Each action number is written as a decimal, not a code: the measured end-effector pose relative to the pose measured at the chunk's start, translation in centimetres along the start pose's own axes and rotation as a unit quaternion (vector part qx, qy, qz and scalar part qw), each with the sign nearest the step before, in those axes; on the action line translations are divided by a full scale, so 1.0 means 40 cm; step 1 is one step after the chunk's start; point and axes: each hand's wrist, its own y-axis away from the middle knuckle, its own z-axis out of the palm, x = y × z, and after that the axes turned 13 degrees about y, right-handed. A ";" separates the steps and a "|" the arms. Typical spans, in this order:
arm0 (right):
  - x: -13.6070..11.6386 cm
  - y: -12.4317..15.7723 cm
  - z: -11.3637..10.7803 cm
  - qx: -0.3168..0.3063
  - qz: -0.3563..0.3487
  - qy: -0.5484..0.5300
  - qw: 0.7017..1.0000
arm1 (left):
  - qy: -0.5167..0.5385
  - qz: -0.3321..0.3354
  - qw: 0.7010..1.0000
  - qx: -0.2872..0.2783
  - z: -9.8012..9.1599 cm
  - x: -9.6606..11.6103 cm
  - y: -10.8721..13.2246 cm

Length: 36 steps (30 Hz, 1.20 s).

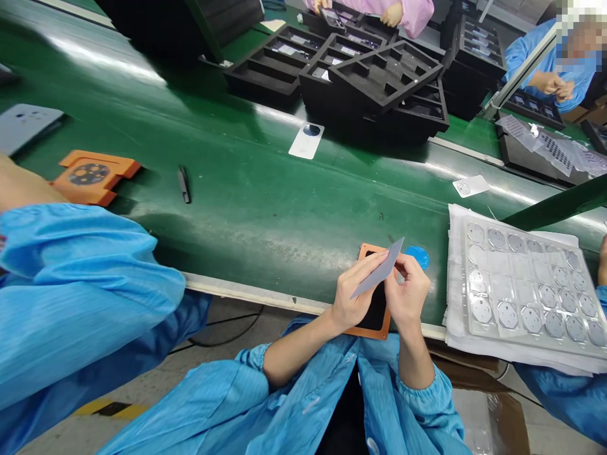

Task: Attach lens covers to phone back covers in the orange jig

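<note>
My left hand (353, 291) and my right hand (408, 294) are both closed on a thin grey flat panel (379, 275), tilted edge-on above an orange jig with a black middle (374, 309). The jig lies at the near edge of the green conveyor belt (265, 189). A small blue round film (419, 256) lies on the belt just behind my right hand.
A clear blister tray of round lens parts (526, 291) sits on white sheets to the right. Black foam trays (379, 76) are stacked at the back. On the belt lie a white card (306, 140), a dark pen-like tool (183, 184) and another orange jig (92, 175). Co-workers in blue sleeves (71, 284) flank me.
</note>
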 end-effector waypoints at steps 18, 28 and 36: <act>0.034 -0.032 0.017 -0.003 0.046 0.022 0.999 | 0.056 -0.144 0.984 0.086 -0.004 -0.037 -0.002; 0.270 -0.089 -0.105 -0.107 0.259 0.268 0.922 | 0.284 -0.274 0.885 0.247 -0.123 -0.010 -0.085; 0.148 -0.006 -0.144 -0.028 0.116 0.159 0.980 | -0.005 -0.143 0.990 0.013 -0.151 0.039 -0.058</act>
